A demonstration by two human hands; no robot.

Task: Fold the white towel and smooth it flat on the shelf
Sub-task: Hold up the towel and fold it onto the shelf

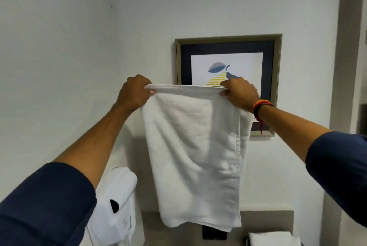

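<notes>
A white towel point(195, 152) hangs doubled over in the air in front of the wall, its top edge stretched level between my hands. My left hand point(134, 93) pinches the upper left corner. My right hand point(239, 93), with red and black threads on the wrist, pinches the upper right corner. The lower end of the towel dangles just above a grey shelf point(266, 220) at the bottom of the view. Both arms are raised, in dark blue sleeves.
A framed picture point(228, 47) hangs on the wall behind the towel. A white robe or cloth point(117, 196) hangs at the lower left. Another folded white towel point(272, 238) lies at the bottom right. A door frame point(341, 67) runs up the right side.
</notes>
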